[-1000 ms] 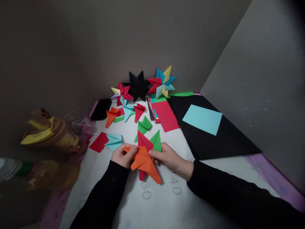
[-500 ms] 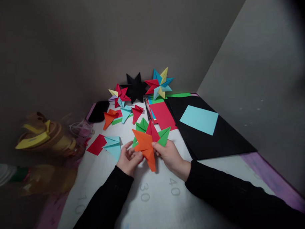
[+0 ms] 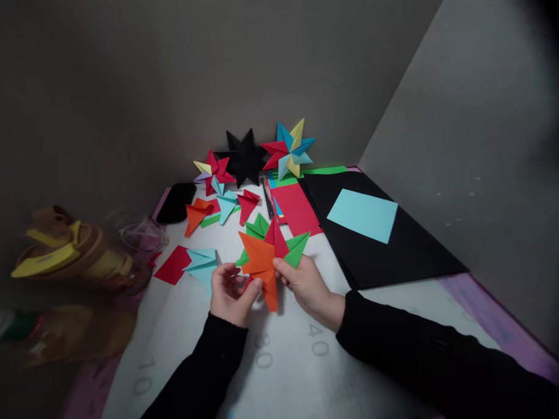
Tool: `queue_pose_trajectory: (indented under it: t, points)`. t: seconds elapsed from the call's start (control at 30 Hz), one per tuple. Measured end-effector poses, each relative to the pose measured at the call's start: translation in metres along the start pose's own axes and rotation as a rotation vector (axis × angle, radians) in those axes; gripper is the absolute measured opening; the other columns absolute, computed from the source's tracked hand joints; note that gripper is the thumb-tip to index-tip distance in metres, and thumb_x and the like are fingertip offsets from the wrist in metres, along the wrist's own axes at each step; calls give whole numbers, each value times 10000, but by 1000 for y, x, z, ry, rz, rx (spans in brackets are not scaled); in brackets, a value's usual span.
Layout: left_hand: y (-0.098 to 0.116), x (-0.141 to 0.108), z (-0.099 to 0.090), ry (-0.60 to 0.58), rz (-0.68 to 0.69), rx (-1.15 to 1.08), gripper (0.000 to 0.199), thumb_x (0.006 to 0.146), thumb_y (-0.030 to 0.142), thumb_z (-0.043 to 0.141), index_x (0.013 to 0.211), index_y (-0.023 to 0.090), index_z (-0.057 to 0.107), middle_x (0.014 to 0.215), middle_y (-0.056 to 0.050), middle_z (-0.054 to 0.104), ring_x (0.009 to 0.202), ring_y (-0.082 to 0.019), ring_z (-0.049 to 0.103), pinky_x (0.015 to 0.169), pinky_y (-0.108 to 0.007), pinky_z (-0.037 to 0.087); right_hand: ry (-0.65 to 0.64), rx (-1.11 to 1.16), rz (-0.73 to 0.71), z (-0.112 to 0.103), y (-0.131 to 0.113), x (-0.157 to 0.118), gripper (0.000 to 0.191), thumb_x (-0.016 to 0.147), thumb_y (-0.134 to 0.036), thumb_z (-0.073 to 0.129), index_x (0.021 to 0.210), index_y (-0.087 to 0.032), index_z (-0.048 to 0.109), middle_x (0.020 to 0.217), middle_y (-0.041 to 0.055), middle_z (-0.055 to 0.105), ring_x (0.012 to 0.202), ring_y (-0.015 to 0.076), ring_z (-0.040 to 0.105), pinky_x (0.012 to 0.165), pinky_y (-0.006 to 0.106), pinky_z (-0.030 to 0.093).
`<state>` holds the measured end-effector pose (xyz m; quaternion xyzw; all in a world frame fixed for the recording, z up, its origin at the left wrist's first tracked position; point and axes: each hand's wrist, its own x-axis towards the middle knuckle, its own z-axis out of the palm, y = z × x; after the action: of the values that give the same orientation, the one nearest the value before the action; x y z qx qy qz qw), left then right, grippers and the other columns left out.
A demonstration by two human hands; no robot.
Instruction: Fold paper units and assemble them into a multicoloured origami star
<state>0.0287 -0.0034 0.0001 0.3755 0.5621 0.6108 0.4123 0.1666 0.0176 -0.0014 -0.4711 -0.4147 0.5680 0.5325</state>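
Paper star (image 3: 261, 256), with orange, red and green points showing, is held above the white counter (image 3: 294, 374), near the middle and between the two hands. Its right side is pinched by the right hand (image 3: 312, 288), with the thumb laid on the front by the orange part and the fingers closed behind. At the lower left edge, the star is met by the thumb of the left hand (image 3: 232, 297), whose fingers are curled; whether they are gripping cannot be told. Just behind, a green folded piece (image 3: 257, 225) is partly hidden by the star. To the left, a red sheet (image 3: 171, 266) is touched by a light blue folded piece (image 3: 202, 261). Farther back, a black star (image 3: 244, 160) is set between a small red star (image 3: 218, 170) and a multicoloured star (image 3: 290, 149). On the right, a light blue sheet (image 3: 365, 215) is laid on black sheets (image 3: 368, 264).
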Motion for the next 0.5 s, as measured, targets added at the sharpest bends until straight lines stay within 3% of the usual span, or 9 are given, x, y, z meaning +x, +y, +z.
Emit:
queue_pose_trajectory:
  t: [0.1, 0.3, 0.5]
  points:
    - [2, 0, -1, 32, 18, 34, 570, 506, 305, 781, 970, 227, 460, 1056, -53, 518, 774, -124, 556, 579, -204, 441, -9, -9, 6, -1, -1, 0, 254, 758, -378, 622, 642, -174, 524, 541, -36, 500, 463, 95, 411, 464, 235, 328]
    - [-1, 0, -2, -117, 7, 95, 374, 596, 389, 727, 872, 157, 629, 1159, -114, 543, 910, -204, 597, 692, -271, 502, -41, -18, 7, 0, -1, -2, 255, 757, -382, 628, 648, -176, 526, 544, -33, 501, 477, 99, 416, 470, 235, 335]
    - [3, 3, -7, -173, -16, 156, 274, 675, 384, 683, 786, 134, 708, 1094, -122, 602, 964, -250, 601, 686, -289, 520, -112, -42, 24, 1, -2, -4, 285, 776, -387, 618, 619, -165, 533, 536, -32, 500, 473, 89, 419, 462, 222, 324]
